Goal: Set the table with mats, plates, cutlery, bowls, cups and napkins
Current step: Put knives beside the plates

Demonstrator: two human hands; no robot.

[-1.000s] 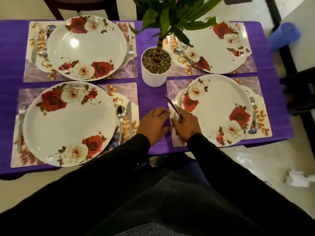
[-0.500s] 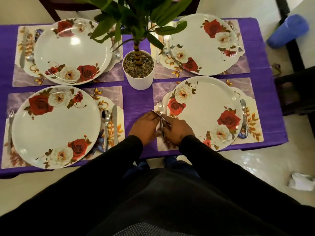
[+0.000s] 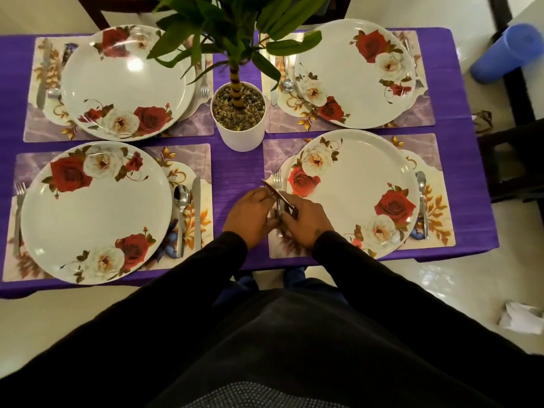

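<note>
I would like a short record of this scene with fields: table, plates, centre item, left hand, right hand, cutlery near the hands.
table: purple cloth, four floral mats
plates: four rose-pattern plates, one on each mat; near right plate
centre item: potted plant in white pot
left hand: at the left edge of the near right mat, fingers curled at a knife
right hand: beside it, holding the same knife
cutlery near the hands: fork lying left of the near right plate

No writing, label or number can be read anywhere (the plates (image 3: 357, 192) and mats (image 3: 432, 219) seemingly carry only flower patterns).
</note>
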